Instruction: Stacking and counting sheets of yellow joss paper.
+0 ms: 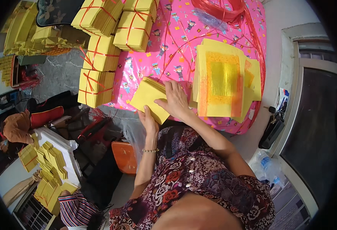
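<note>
A small stack of folded yellow paper point(147, 95) lies slanted at the near edge of the pink-covered table. My left hand point(149, 122) grips its near side, the thumb on top and the other fingers hidden underneath. On the stack's right end is my right hand point(176, 102), its thumb across the paper and its fingers along the far corner. Just right of that hand, a pile of larger yellow sheets point(203, 80) lies fanned out; the top one bears a gold square point(223, 78) within an orange print.
Yellow paper bundles point(99, 82) tied with red ribbon line the table's left side. Red plastic strips point(249, 27) trail along the far right of the pink cover point(137, 63). At lower left, another person's striped sleeve point(76, 209) is near a white table point(70, 161) with more paper.
</note>
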